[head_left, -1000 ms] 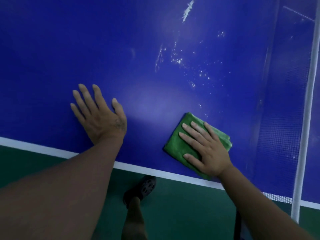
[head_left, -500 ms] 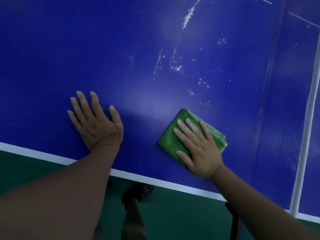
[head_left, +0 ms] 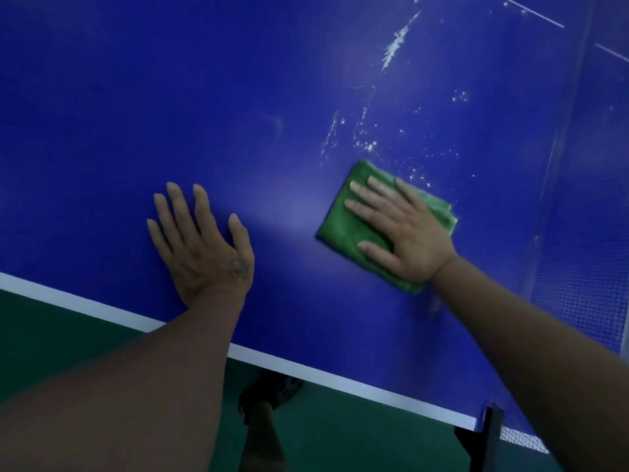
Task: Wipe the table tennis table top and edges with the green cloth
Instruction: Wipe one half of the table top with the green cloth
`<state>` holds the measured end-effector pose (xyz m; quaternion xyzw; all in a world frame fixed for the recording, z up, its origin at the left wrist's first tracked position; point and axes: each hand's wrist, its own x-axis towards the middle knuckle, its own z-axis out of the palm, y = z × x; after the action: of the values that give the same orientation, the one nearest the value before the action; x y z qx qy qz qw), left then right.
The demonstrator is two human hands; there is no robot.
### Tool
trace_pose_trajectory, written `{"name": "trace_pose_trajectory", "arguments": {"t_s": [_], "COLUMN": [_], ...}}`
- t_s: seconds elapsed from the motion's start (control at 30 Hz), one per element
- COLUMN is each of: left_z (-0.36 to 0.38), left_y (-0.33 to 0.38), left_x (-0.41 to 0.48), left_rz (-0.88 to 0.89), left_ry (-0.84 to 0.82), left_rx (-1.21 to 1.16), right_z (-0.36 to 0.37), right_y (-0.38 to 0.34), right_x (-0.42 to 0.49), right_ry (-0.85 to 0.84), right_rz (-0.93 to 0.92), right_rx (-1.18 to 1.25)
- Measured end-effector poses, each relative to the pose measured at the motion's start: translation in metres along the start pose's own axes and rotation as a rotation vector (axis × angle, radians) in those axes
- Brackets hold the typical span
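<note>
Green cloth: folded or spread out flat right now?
Folded. The green cloth is a compact pad with stacked layers showing at its right edge, pressed flat on the blue table top under the right hand.

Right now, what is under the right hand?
The folded green cloth lies flat beneath the right hand, on the blue table. Any marks beneath the cloth are hidden.

Your surface (head_left: 170, 97) looks smooth with a soft sheen, flecked with white residue (head_left: 394, 49); the green cloth (head_left: 343, 226) you press looks fuzzy and matt.
</note>
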<state>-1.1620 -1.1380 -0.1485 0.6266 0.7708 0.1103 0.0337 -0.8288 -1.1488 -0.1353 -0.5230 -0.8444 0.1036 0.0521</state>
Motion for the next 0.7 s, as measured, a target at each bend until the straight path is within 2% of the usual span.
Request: {"name": "trace_pose_trajectory", "arguments": {"t_s": [0.1, 0.23, 0.47, 0.6, 0.7], "left_z": [-0.002, -0.001, -0.001, -0.003, -0.002], "left_y": [0.0, 0.002, 0.003, 0.004, 0.005], "left_x": [-0.001, -0.001, 0.0, 0.0, 0.0], "left_rz": [0.007, 0.008, -0.002, -0.018, -0.016], "left_ry": [0.025, 0.054, 0.076, 0.05, 0.045], "left_rx": [-0.002, -0.022, -0.081, -0.072, -0.068], "right_z": [-0.006, 0.004, 0.03, 0.026, 0.021], "right_y": [0.015, -0.018, -0.115, -0.1, -0.079], "right_x": [0.031, 0.028, 0.003, 0.042, 0.078], "right_ry": [0.06, 0.121, 0.011, 0.038, 0.082], "right_rz": [0.137, 0.276, 0.038, -0.022, 0.025], "right_rx": [-0.041, -0.066, 0.012, 0.012, 0.004]}}
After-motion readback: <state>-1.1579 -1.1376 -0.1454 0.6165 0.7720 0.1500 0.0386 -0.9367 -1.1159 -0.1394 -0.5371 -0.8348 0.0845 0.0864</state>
